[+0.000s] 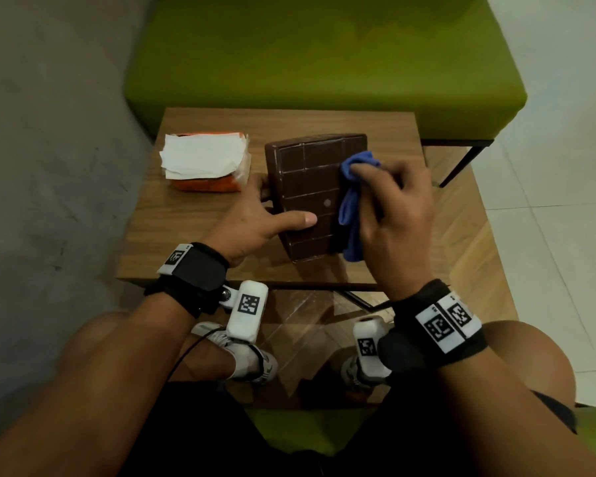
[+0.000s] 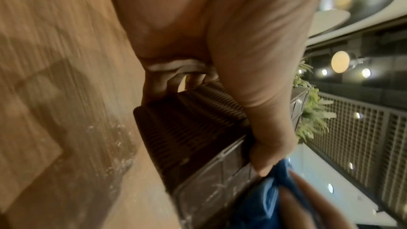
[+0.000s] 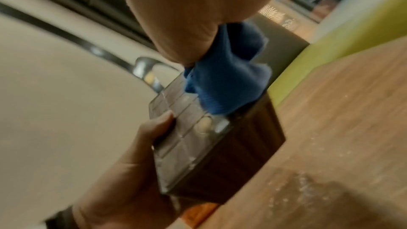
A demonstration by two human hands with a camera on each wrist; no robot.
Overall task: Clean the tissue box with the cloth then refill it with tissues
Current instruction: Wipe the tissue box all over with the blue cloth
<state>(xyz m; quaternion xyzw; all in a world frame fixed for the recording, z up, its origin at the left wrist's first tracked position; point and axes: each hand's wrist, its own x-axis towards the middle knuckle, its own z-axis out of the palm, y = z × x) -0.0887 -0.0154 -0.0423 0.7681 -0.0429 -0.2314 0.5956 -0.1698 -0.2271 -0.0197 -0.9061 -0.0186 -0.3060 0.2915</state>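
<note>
A dark brown tissue box [image 1: 307, 180] with a gridded face stands on the wooden table [image 1: 186, 228]. My left hand [image 1: 255, 215] grips its left side, thumb laid across the top face and fingers curled round the far side. My right hand [image 1: 393, 208] holds a bunched blue cloth [image 1: 353, 201] and presses it onto the box's right part. In the left wrist view the box [image 2: 189, 128] sits under my thumb, with the cloth [image 2: 264, 198] at the lower right. The right wrist view has the cloth [image 3: 229, 79] on the box [image 3: 198, 145]. A stack of white tissues [image 1: 203, 156] in an orange pack lies to the left.
A green bench [image 1: 324, 56] stands behind the table, with a grey wall at the left and pale floor tiles at the right. A lower wooden shelf [image 1: 461, 253] shows under the table, above my knees and shoes.
</note>
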